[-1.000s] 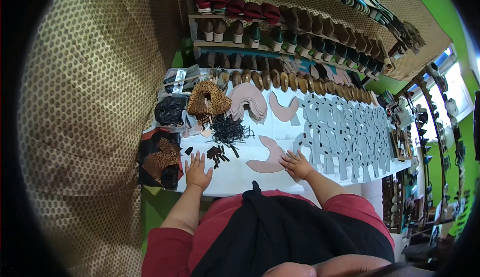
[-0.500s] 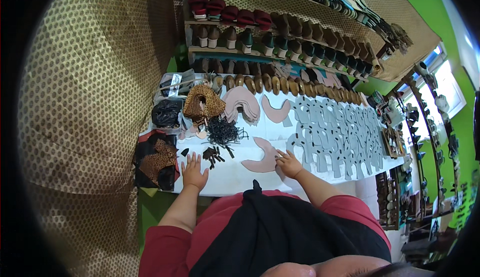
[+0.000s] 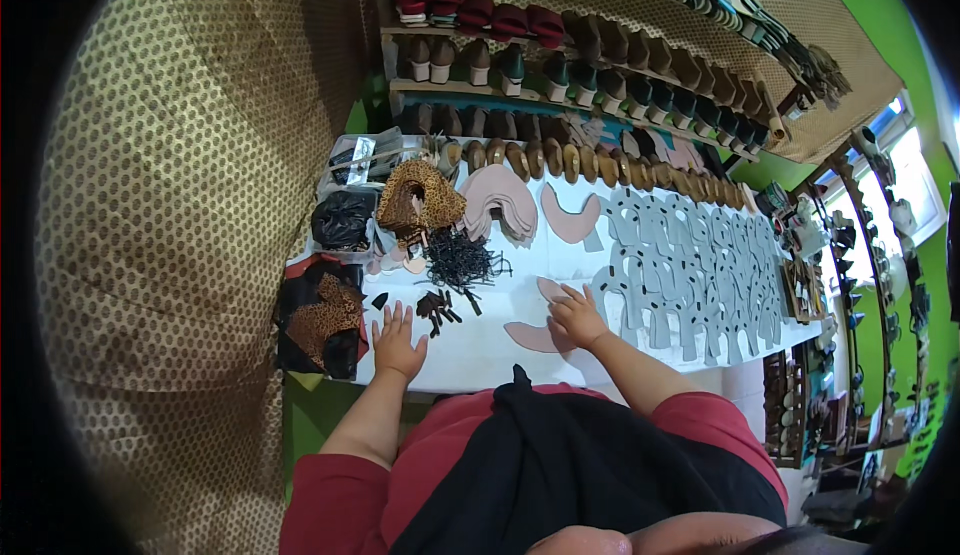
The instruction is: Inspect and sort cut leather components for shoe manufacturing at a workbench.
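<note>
My left hand lies flat on the white tabletop with its fingers spread, holding nothing. Just beyond it are a small pile of short black strips and one small black piece. To the right, my right hand rests palm down, fingers extended, over a pink crescent-shaped shoe-upper piece and hides its right part. Further back sit a stack of similar pink pieces and another pink crescent piece with a grey part showing at its lower end.
Rows of grey cut pieces with dark marks cover the table's right side. A tangle of black strips, leopard-print pieces and a black bag are at left. Behind stand shoe lasts and shelves of shoes.
My right hand has slid left from the pink crescent piece's edge to lie over it. My left hand stays flat in place. The whole view has shifted slightly.
</note>
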A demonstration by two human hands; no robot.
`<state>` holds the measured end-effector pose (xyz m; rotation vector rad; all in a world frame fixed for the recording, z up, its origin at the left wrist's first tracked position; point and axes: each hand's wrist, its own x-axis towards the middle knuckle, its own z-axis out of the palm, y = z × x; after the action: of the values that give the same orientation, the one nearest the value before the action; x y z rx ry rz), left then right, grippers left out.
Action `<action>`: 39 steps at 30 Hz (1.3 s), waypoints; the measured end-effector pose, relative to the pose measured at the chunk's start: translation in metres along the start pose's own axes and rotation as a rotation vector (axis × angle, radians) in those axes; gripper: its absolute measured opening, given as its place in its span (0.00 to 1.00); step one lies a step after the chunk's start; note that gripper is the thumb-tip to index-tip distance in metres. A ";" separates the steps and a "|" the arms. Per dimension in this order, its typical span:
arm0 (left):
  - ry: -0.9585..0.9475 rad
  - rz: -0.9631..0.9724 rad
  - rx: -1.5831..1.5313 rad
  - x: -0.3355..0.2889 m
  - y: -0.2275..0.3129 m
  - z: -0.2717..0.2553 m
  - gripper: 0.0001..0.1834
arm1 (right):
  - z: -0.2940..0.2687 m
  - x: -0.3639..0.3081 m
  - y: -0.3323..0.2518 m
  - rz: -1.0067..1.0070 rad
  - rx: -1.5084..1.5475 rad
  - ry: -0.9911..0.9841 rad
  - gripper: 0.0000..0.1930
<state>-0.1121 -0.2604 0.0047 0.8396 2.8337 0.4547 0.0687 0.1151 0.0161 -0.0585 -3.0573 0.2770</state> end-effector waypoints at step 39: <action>-0.021 -0.033 0.037 -0.001 0.001 0.002 0.40 | 0.053 0.148 -0.010 0.187 -0.050 0.204 0.09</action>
<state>-0.1108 -0.2596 0.0035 0.7988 2.8401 0.3884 -0.0835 0.1029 -0.0245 -0.3536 -2.8575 0.1917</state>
